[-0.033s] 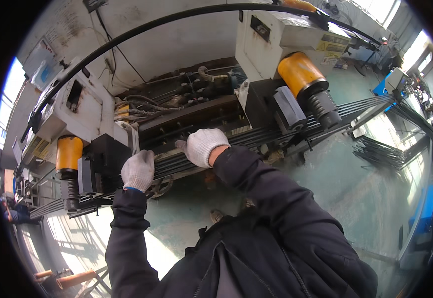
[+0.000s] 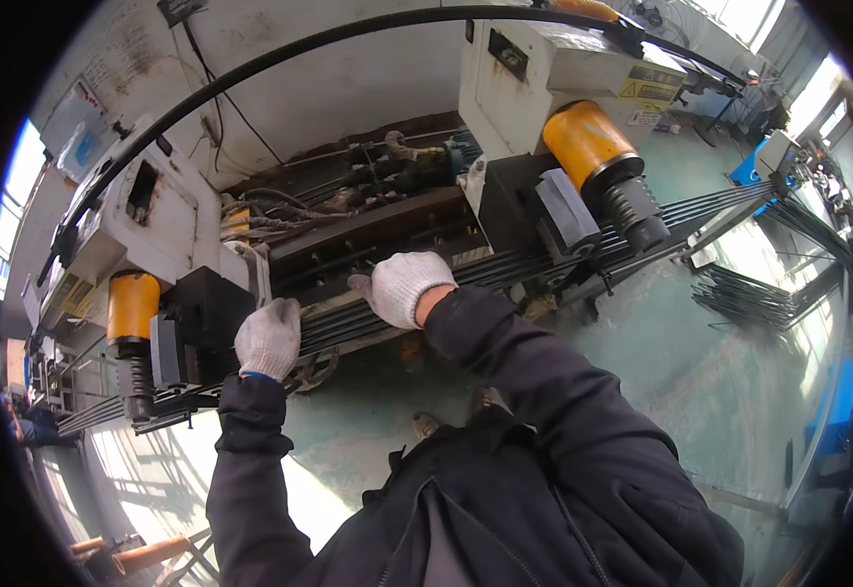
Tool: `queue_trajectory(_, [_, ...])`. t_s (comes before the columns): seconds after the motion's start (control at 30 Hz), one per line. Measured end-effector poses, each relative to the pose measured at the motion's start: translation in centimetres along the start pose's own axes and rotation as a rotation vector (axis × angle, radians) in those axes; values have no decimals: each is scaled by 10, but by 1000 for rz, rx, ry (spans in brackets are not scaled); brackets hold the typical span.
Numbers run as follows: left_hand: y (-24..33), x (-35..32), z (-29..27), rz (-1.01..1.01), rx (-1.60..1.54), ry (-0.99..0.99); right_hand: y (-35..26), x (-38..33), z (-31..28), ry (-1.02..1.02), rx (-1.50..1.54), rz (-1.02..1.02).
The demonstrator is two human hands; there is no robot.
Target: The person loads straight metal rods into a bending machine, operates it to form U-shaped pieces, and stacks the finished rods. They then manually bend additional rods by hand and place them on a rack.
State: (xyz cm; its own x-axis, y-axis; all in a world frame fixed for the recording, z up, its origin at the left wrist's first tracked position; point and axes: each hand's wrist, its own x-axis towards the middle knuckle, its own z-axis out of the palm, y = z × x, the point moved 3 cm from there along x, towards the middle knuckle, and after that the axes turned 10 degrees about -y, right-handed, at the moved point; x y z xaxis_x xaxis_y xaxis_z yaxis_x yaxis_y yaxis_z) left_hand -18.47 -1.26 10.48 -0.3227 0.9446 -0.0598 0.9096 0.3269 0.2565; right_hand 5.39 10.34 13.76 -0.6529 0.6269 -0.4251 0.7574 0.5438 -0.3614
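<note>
Left hand (image 2: 268,339), right hand (image 2: 411,288): curled fingers, grip hidden
Rods (image 2: 338,324): machine's (image 2: 378,223) front edge, you seemingly steady them

The rods (image 2: 348,328) are black, with thin pale glints along them. The left glove (image 2: 269,342) and right glove (image 2: 410,289) are off-white knit, with a blue band (image 2: 263,377) at the left cuff. The jacket (image 2: 563,509) is plain, near-black, perhaps navy in this uneven light. Each cream housing (image 2: 177,230) carries brown rust marks; the left cylinder (image 2: 134,303) and right cylinder (image 2: 588,145) are amber-yellow. The hose (image 2: 348,33) is black, the floor (image 2: 632,328) dull green broken by white patches of sun, the pipe (image 2: 151,555) orange-brown.
</note>
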Motion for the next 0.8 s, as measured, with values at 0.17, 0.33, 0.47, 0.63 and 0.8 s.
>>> queue_trajectory(0.17, [-11, 0, 6, 213, 258, 10, 12, -4, -5, -12, -92, 52])
queue_trajectory(0.33, [-18, 1, 10, 52, 51, 54, 7, 3, -1, 23, -72, 141])
queue_trajectory(0.47, [-17, 1, 6, 9, -14, 34, 7, 6, 2, 19, -90, 136])
queue_trajectory(0.63, [-9, 2, 2, 42, 41, 55, 8, 3, 0, 37, -100, 125])
queue_trajectory(0.8, [-5, 2, -7, 35, 14, 51, 5, -5, -10, 17, -65, 128])
